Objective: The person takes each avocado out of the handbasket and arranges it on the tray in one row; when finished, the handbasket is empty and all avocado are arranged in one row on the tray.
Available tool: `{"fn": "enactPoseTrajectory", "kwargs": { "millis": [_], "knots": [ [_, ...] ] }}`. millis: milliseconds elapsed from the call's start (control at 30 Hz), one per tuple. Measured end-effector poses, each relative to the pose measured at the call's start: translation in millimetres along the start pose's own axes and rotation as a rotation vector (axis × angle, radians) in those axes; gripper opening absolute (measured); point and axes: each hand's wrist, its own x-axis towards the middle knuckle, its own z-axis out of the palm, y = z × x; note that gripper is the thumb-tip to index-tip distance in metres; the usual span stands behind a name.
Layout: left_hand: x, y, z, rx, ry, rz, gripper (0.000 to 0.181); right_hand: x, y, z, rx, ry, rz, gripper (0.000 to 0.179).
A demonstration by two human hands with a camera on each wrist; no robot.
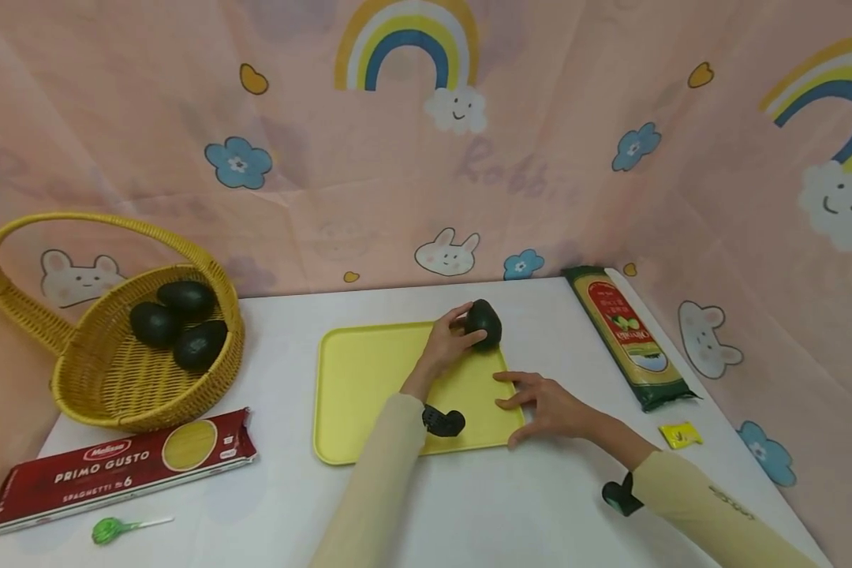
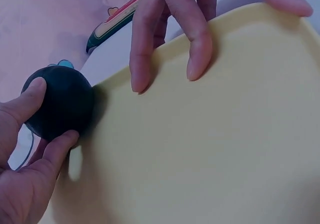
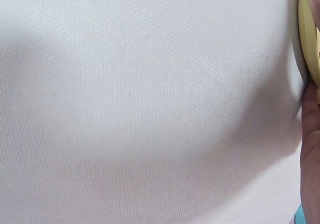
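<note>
At the yellow tray [image 1: 369,394], the left hand [image 1: 447,343] grips an avocado [image 1: 486,325] while the right hand [image 1: 550,406] spreads its fingers over the right edge, perhaps steadying it.

Up there, the head camera looks forward and down across the tabletop [image 1: 280,379]; the left wrist view, from close over the tray [image 2: 190,144], faces the avocado [image 2: 65,104] and right hand [image 1: 550,406], shared with the head view; the right wrist view meets tabletop very near, tray at its edge
</note>
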Motion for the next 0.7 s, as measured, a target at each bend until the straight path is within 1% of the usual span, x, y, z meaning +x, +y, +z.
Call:
{"fn": "enactPoseTrajectory", "kwargs": {
  "millis": [200, 333, 367, 433, 600, 700],
  "knots": [
    [-4.6, 7.1, -0.4, -0.048, 0.031, -0.023, 0.062, 1.9, -0.5, -0.3, 0.01, -0.018, 0.015, 0.062],
    [-6.9, 10.5, -2.3, -0.054, 0.037, -0.021, 0.063, 2.2, -0.3, -0.6, -0.004, -0.015, 0.012, 0.063],
    [-5.8, 8.2, -2.9, -0.054, 0.042, -0.014, 0.062, 2.3, 0.0, -0.5, -0.008, -0.013, 0.012, 0.063],
    [-7.0, 9.0, -5.2, -0.055, 0.04, -0.006, 0.061, 2.6, 0.3, -0.4, -0.011, -0.013, 0.014, 0.064],
    [-8.8, 7.2, -10.8, -0.084, 0.046, -0.009, 0.058, 2.5, 0.6, -0.2, -0.002, -0.012, 0.013, 0.064],
    [-9.8, 5.9, -11.9, -0.081, 0.056, -0.007, 0.057, 2.3, 0.8, 0.6, -0.01, -0.014, 0.011, 0.064]
  ]
}}
